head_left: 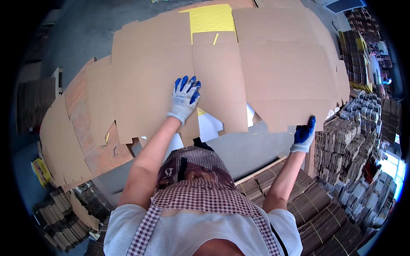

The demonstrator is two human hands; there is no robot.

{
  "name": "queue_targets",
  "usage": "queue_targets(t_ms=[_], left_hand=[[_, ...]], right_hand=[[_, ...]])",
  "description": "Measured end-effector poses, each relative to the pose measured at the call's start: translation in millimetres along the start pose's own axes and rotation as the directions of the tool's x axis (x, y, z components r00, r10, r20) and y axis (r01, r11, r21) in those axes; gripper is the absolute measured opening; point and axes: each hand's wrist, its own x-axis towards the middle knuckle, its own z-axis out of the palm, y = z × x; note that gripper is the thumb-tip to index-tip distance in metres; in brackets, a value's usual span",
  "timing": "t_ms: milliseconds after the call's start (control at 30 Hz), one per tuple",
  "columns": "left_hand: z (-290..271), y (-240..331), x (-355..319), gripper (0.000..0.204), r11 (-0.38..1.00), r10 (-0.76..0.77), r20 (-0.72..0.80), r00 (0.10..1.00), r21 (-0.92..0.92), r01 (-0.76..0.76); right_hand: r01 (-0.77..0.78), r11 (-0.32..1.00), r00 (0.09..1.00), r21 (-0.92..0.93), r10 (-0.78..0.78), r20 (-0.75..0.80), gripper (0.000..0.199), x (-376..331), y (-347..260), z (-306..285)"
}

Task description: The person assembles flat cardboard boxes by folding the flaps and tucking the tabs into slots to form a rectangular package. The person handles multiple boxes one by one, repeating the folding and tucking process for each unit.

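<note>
Left hand (185,99), gloved, lies flat with fingers spread on the large flat brown cardboard sheet (273,72) at frame centre; right hand (304,134) grips the sheet's lower right edge, grey floor (247,147) open below.

Gloved hands (184,99) (304,135) on flat cardboard sheet (273,81)

Matt brown cardboard sheet (273,72) — knit cloth gloves, blue rubbery coating — checked cotton apron (200,198).

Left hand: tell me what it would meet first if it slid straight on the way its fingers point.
The left hand already lies flat on the cardboard sheet; going straight on, it would probably reach the yellow sheet first.
</note>
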Motion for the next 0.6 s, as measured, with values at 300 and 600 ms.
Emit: queue_targets(t_ms=[300,600], left_hand=[[19.9,61.7,13.6,0.052,0.988,0.061,0.175,0.983,0.132,-0.085],[9.4,48.9,-53.7,0.059,0.805,-0.236,0.512,0.826,-0.372,0.461]], right_hand=[[0.396,0.755,0.918,-0.524,-0.324,0.227,0.018,-83.5,-53.4,85.4],[0.941,-0.096,0.328,-0.323,0.479,0.814,0.081,-198.1,128.4,158.9]])
